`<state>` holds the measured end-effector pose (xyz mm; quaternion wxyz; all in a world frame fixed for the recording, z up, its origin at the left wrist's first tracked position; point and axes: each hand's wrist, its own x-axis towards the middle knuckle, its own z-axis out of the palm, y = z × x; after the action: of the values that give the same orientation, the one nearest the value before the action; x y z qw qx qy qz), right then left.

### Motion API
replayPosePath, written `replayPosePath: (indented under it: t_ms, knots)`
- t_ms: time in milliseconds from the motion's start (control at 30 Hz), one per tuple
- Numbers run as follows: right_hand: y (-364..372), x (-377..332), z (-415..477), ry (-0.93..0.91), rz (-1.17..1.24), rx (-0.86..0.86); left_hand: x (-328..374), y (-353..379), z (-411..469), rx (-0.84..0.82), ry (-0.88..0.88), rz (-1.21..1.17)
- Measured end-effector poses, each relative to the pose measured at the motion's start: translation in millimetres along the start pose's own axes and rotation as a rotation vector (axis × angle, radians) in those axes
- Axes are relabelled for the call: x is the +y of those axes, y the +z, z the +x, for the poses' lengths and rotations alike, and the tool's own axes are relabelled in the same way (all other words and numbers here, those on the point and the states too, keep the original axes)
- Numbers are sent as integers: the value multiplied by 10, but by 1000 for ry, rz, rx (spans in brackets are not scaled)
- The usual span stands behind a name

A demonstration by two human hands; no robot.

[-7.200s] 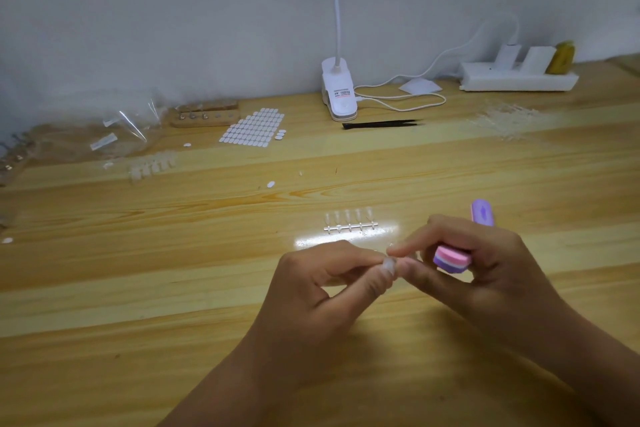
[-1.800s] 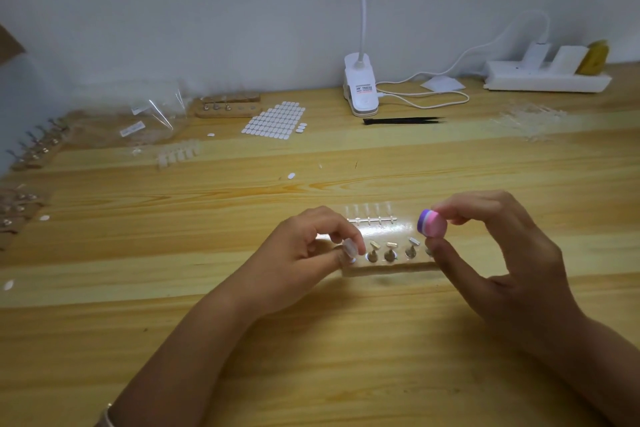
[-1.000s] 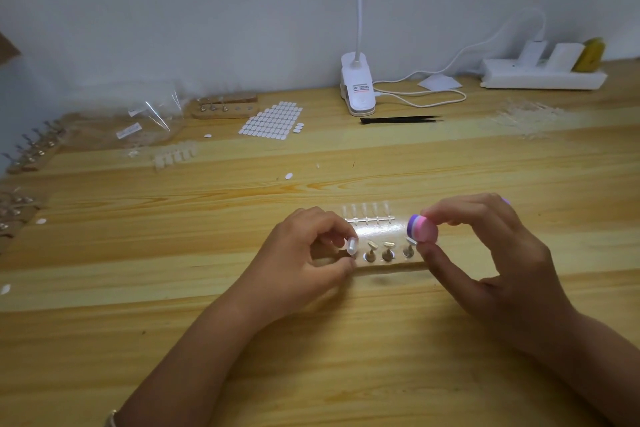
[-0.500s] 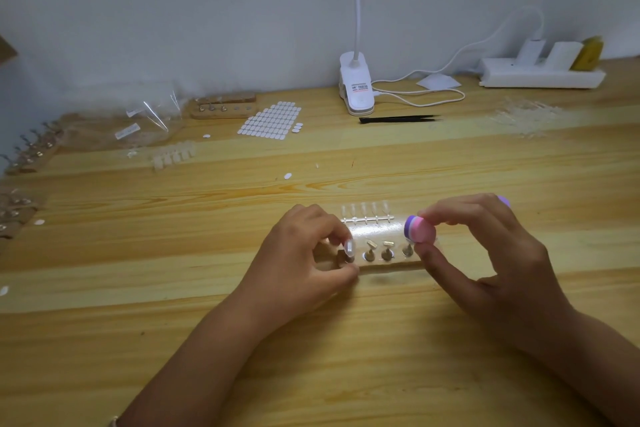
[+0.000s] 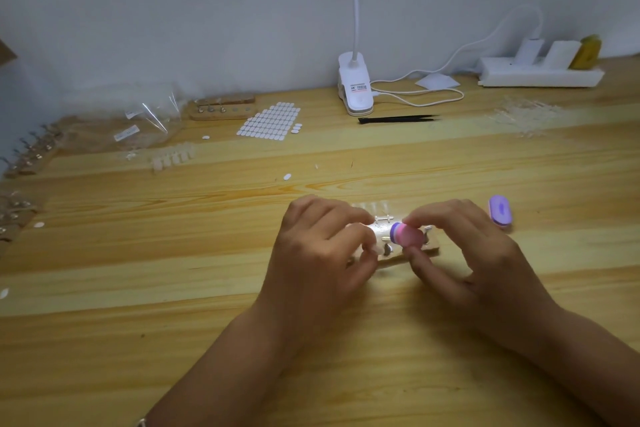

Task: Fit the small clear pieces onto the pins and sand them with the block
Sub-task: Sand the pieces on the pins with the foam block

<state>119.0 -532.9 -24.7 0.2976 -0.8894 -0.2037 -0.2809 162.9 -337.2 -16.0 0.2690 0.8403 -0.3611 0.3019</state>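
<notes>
A: Two hands low over the bench (image 5: 207, 288). Anything different from half a second back?
B: Yes. Right hand (image 5: 464, 253) pinching the pink-and-purple block (image 5: 406, 236) between thumb and fingers, but carried leftward: now almost touching the left fingers (image 5: 349, 236) instead of hanging at the far end of the wooden pin holder (image 5: 431, 248).
A: And the left hand (image 5: 318, 260)?
B: Curled, pinching a small clear piece (image 5: 372, 249) at the holder's left end, just below the block. Seated on its pin or not? Cannot tell; hidden by the fingers.
A: Meaning for the task?
B: Probably fitting done for this piece, sanding about to start. Apparently bare pins (image 5: 388, 248) just right of the left fingers, so plenty still to fit. Strip of clear pieces (image 5: 382, 218) just behind both sets of fingers; second purple block (image 5: 499, 213) beyond the right hand.
</notes>
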Motion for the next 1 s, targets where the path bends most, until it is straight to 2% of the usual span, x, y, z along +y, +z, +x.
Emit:
replayPosePath:
  t_ms: [133, 267, 400, 533, 833, 1000]
  knots:
    - [-39, -16, 1, 51, 117, 50, 74, -112, -17, 116, -154, -236]
    - [-66, -86, -9, 114, 342, 86, 175, -144, 0, 72, -230, -397]
    - [-106, -154, -65, 105, 486, 33, 237, -123, -2, 34, -245, -476]
    - [-112, -195, -84, 73, 360, -4, 263, -102, -15, 17, -260, -500]
    - [-71, -246, -4, 7, 164, 78, 256, -101, -17, 11, -195, -424]
    - [-77, -227, 12, -20, 98, 139, 257, -140, -4, -50, -230, -501]
